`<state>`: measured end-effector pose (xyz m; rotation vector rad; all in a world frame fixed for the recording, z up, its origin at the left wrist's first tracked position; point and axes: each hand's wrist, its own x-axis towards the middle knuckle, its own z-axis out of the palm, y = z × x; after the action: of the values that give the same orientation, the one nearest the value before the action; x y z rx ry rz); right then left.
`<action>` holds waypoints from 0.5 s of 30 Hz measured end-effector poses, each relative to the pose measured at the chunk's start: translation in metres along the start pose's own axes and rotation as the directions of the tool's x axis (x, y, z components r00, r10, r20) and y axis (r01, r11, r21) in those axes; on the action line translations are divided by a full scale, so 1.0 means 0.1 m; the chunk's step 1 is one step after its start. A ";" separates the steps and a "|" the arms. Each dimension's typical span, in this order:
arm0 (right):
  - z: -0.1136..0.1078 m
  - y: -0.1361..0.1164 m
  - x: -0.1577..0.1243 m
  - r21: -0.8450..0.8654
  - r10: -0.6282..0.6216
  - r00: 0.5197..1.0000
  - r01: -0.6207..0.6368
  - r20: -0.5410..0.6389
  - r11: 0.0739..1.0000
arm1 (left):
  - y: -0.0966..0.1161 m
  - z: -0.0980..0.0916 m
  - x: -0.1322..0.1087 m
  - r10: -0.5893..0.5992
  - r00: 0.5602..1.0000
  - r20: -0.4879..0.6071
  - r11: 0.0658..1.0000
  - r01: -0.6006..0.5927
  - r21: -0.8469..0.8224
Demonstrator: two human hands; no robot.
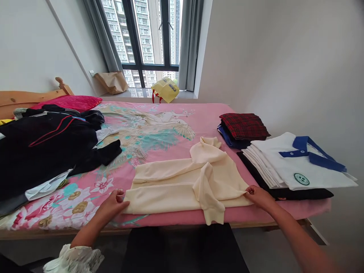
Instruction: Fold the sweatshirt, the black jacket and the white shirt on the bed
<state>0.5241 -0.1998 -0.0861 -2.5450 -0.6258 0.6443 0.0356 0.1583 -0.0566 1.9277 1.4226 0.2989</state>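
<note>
A cream long-sleeved top (184, 185) lies folded unevenly on the pink floral bedsheet (204, 121), with a sleeve and the collar bunched on top. My left hand (112, 206) is at the top's left edge, its fingers pinching the fabric. My right hand (258, 197) holds the right end of the top between its fingers. To the right stand a folded white polo shirt with a blue collar (301, 170) and a black garment (301, 194) beneath it. A red plaid cloth (243, 126) lies on folded blue fabric (230, 138).
A heap of black clothes (51, 148) covers the bed's left side, below a pink pillow (68, 102) and a wooden headboard (34, 98). A wall runs along the right. A yellow bag (165, 90) and a brown paper bag (112, 82) sit on the window ledge.
</note>
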 end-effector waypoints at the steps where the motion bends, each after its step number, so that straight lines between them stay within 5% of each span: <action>1: -0.04 -0.05 0.02 -0.034 -0.079 0.994 0.076 -0.076 0.997 | 0.07 0.00 -0.02 0.094 0.992 -0.087 0.993 -0.087 0.082; 3: -0.11 -0.25 0.04 -0.044 -0.218 0.955 0.214 -0.199 0.976 | 0.26 0.08 -0.08 0.295 0.948 -0.116 0.946 -0.272 0.178; 7: -0.09 -0.91 0.05 -0.083 -0.458 0.856 0.452 -0.240 0.888 | 0.76 0.54 -0.20 0.575 0.800 0.174 0.794 -0.596 0.117; 11: 0.07 -1.47 0.27 -0.165 -0.565 0.796 0.540 -0.219 0.825 | 1.15 1.10 -0.10 0.632 0.651 0.421 0.688 -0.721 0.081; 15: 0.13 -1.72 0.74 -0.169 -0.460 0.840 0.428 -0.289 0.888 | 1.40 1.49 0.14 0.634 0.579 0.512 0.645 -0.762 0.064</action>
<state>0.5218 -0.0199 -0.0334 -2.3814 -1.1012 0.0312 0.2282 0.0913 -0.0743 2.5375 0.3245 -0.0112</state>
